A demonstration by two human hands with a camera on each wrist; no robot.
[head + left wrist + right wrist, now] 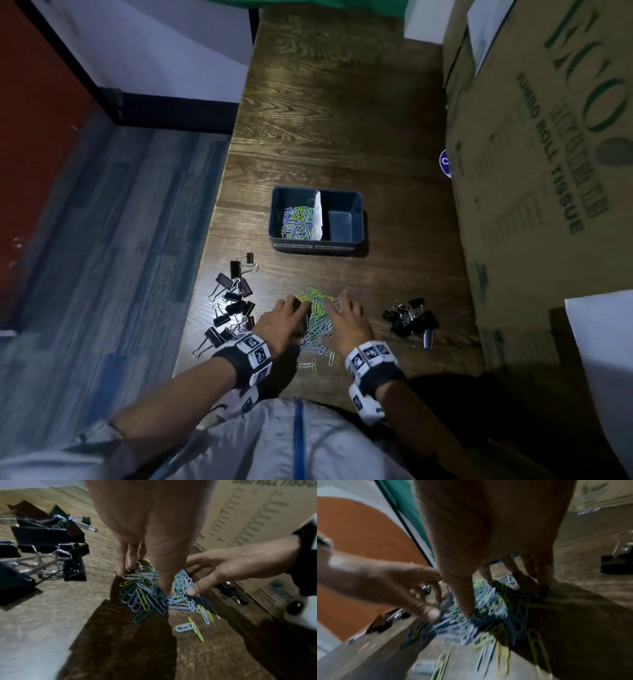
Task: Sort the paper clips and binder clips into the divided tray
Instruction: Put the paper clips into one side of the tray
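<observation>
A dark blue divided tray [356, 219] stands mid-table; its left compartment holds coloured paper clips [296, 222], and the right one looks bare. Nearer me lies a pile of blue, yellow and green paper clips [320, 320] [145, 595] [488, 608]. My left hand [301, 310] [144, 583] touches the pile's left side with straight fingers and thumb. My right hand [337, 305] [503, 599] touches its right side with fingers spread. Black binder clips lie in two groups, one to the left [233, 301] [48, 545] and one to the right [409, 318].
A big cardboard box [531, 171] walls off the table's right side. The table's left edge [205, 274] runs just beside the left binder clips, with floor below. A few stray paper clips [310, 364] lie near my wrists. A white object [603, 359] sits at the lower right.
</observation>
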